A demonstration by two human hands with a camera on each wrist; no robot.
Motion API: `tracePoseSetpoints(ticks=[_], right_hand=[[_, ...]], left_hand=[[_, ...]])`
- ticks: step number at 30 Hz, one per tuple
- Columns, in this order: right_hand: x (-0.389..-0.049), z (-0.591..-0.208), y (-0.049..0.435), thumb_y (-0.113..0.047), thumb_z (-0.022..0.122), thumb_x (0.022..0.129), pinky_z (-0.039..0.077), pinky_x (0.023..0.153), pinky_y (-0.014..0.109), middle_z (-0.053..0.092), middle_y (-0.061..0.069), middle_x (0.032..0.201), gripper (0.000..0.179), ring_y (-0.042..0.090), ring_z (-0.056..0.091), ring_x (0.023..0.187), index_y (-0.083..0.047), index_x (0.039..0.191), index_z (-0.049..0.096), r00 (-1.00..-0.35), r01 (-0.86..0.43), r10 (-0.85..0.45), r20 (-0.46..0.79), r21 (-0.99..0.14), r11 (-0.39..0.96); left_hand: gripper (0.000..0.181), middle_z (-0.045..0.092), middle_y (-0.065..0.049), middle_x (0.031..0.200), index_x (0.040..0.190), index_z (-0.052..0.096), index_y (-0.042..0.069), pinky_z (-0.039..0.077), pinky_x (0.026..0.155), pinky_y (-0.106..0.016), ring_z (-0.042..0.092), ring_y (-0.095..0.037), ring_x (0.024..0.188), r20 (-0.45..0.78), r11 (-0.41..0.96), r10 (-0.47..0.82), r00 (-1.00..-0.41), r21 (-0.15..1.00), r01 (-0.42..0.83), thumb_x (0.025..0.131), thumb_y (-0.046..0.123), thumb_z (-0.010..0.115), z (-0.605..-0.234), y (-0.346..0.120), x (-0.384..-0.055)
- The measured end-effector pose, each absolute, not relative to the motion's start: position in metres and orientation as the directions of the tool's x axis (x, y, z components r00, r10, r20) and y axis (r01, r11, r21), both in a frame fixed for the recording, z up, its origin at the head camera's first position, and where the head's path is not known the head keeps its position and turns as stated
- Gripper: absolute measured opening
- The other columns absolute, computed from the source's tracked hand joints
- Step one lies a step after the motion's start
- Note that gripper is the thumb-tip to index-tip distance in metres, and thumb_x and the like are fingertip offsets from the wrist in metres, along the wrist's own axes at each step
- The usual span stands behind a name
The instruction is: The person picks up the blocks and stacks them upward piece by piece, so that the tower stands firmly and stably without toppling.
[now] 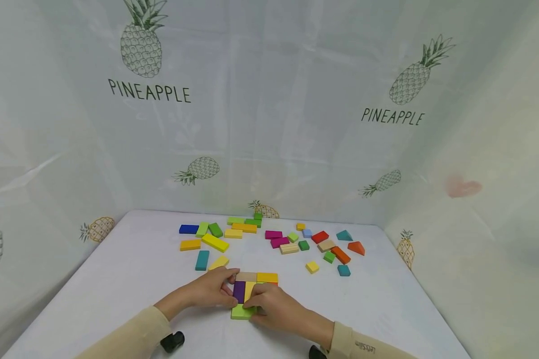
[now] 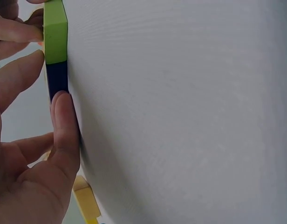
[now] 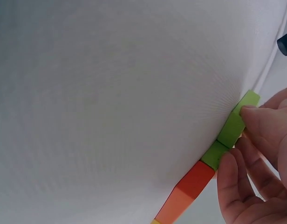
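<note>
Lime-green block (image 1: 239,313) between pinching right fingers (image 1: 254,299), purple block (image 1: 239,292) against parted left fingers (image 2: 65,121).

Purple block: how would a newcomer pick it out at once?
On the white table, find the block layout touched by the left hand and right hand. Along its left edge lies the purple block. It is far darker than the adjoining yellow block.

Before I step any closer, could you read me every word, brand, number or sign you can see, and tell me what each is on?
"PINEAPPLE": on the curtain, under the large pineapple drawing at the head view's upper left.
"PINEAPPLE": on the same curtain, under the pineapple drawing at upper right.
Right sleeve: small dark lettering, perhaps beginning "Lets"; too blurred to read surely.
I can make out no lettering on the blocks.
</note>
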State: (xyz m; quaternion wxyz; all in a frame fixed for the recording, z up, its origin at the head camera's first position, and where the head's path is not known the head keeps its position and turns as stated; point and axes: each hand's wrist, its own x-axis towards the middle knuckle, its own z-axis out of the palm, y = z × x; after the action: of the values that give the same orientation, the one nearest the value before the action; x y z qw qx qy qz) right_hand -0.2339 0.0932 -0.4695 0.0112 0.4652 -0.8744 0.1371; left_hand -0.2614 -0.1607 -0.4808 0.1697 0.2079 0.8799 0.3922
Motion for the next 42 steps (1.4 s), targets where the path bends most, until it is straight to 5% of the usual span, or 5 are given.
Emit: tracePoseSetpoints(ticks=[12, 20, 25, 34, 42], right_hand=[[-0.235, -0.469, 0.091, -0.022, 0.089, 0.089, 0.051, 0.087, 0.008, 0.071, -0.011, 0.104, 0.029, -0.005, 0.057, 0.09, -0.019, 0.117, 0.083, -0.564, -0.818, -0.813, 0.142, -0.232, 0.527], [-0.248, -0.463, 0.103, -0.022, 0.086, 0.092, 0.053, 0.082, 0.011, 0.071, -0.011, 0.106, 0.029, 0.0, 0.06, 0.092, -0.019, 0.121, 0.081, -0.607, -0.761, -0.787, 0.112, -0.369, 0.534], [-0.271, -0.456, 0.112, -0.025, 0.083, 0.095, 0.055, 0.08, 0.015, 0.072, -0.007, 0.107, 0.032, 0.008, 0.063, 0.094, -0.018, 0.125, 0.079, -0.679, -0.692, -0.725, 0.112, -0.426, 0.583], [-0.331, -0.451, 0.109, -0.02, 0.078, 0.098, 0.062, 0.094, 0.035, 0.066, 0.009, 0.138, 0.045, 0.032, 0.064, 0.124, -0.01, 0.141, 0.068, -0.722, -0.645, -0.68, 0.126, -0.476, 0.597], [-0.384, -0.454, 0.092, -0.022, 0.077, 0.099, 0.053, 0.111, 0.046, 0.057, 0.007, 0.155, 0.058, 0.03, 0.055, 0.14, -0.01, 0.153, 0.057, -0.746, -0.626, -0.658, 0.101, -0.442, 0.642]], left_hand=[[0.089, 0.057, -0.003, 0.121, 0.158, 0.046, 0.005, 0.06, 0.084, -0.028, 0.062, -0.015, 0.097, -0.133, 0.608, 0.484, -0.865, 0.762, 0.223, 0.086, 0.03, 0.091, -0.48, -0.162, -0.26], [0.089, 0.057, -0.002, 0.12, 0.158, 0.046, 0.003, 0.058, 0.081, -0.026, 0.061, -0.015, 0.096, -0.129, 0.603, 0.491, -0.862, 0.764, 0.229, 0.085, 0.03, 0.091, -0.482, -0.161, -0.262], [0.088, 0.057, -0.002, 0.118, 0.157, 0.047, 0.004, 0.057, 0.08, -0.025, 0.061, -0.015, 0.096, -0.133, 0.612, 0.481, -0.866, 0.758, 0.224, 0.085, 0.03, 0.091, -0.482, -0.161, -0.262], [0.088, 0.057, 0.0, 0.115, 0.157, 0.05, 0.007, 0.057, 0.082, -0.028, 0.06, -0.015, 0.094, -0.137, 0.624, 0.47, -0.872, 0.75, 0.219, 0.084, 0.033, 0.092, -0.485, -0.162, -0.261], [0.088, 0.057, 0.0, 0.117, 0.157, 0.049, 0.008, 0.057, 0.082, -0.025, 0.06, -0.014, 0.094, -0.132, 0.618, 0.478, -0.868, 0.754, 0.225, 0.085, 0.034, 0.091, -0.486, -0.161, -0.264]])
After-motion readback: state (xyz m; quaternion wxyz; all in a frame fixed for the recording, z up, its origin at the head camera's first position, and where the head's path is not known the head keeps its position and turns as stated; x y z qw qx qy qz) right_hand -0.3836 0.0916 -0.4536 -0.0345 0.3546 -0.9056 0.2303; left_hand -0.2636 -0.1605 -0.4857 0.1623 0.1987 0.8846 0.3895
